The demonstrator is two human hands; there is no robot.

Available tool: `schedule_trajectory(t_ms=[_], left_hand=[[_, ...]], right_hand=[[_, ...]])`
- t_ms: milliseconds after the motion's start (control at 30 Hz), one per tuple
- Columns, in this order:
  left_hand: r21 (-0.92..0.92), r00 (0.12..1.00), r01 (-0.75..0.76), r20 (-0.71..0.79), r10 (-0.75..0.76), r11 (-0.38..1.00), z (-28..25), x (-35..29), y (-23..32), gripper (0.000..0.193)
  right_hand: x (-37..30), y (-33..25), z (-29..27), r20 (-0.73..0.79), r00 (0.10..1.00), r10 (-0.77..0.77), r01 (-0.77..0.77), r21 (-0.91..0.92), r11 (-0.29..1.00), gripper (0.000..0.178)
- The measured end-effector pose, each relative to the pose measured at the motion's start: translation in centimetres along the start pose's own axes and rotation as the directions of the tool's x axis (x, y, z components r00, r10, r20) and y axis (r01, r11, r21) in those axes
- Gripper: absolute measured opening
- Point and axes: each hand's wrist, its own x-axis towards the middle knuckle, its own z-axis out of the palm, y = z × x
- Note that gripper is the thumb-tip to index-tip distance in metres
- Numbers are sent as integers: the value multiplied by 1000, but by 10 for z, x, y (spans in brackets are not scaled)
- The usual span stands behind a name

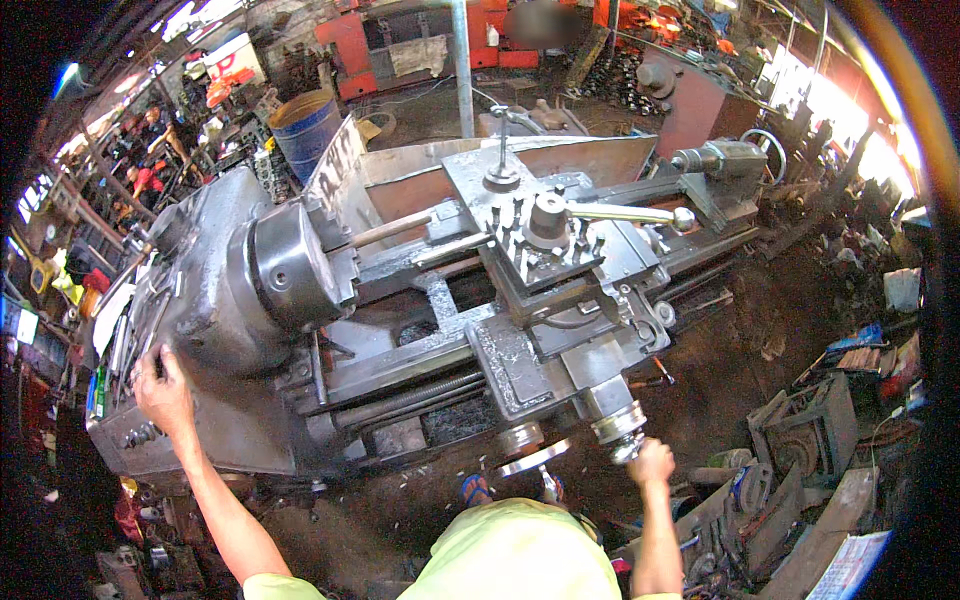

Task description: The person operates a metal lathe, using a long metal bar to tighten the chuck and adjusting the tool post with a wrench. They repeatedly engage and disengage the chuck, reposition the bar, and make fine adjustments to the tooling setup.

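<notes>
A large grey metal lathe spreads out in front of me. My left hand rests at the front edge of its headstock, fingers bent and apart, beside several metal rods and tools lying on top. My right hand is closed around the cross-slide crank handle, below the carriage. A three-jaw-like chuck faces a long bar reaching toward the tool post. The tool post carries several bolts and a lever with a ball end. Chips lie on the carriage.
A handwheel sticks out toward me, left of the crank. The tailstock stands at the far right of the bed. A blue drum is behind the headstock. Metal parts and wooden boards clutter the right floor. People are at the far left.
</notes>
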Motion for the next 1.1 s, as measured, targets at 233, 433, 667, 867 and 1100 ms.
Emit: schedule_trajectory(t_ms=[233, 433, 667, 867, 1100], left_hand=[[-18, 998, 38, -42, -39, 999, -3, 1, 9, 16], [-86, 993, 88, -69, -94, 992, -5, 1, 13, 16], [-85, 988, 154, -16, -156, 984, -11, 1, 21, 14], [-198, 985, 145, -61, -159, 970, -14, 2, 19, 11], [-205, 984, 148, -68, -165, 968, -16, 3, 22, 11]], right_hand=[[-34, 33, -26, 278, 894, -352, 240, 366, 899, 38], [4, 1, 0, -72, 997, 0, 0, -7, 1000, 20], [-47, 11, -48, 163, 830, -534, 435, 410, 802, 44], [-2, -2, -19, 91, 963, -254, 257, -16, 966, 36], [-61, -6, -87, 182, 837, -517, 382, 482, 789, 46]])
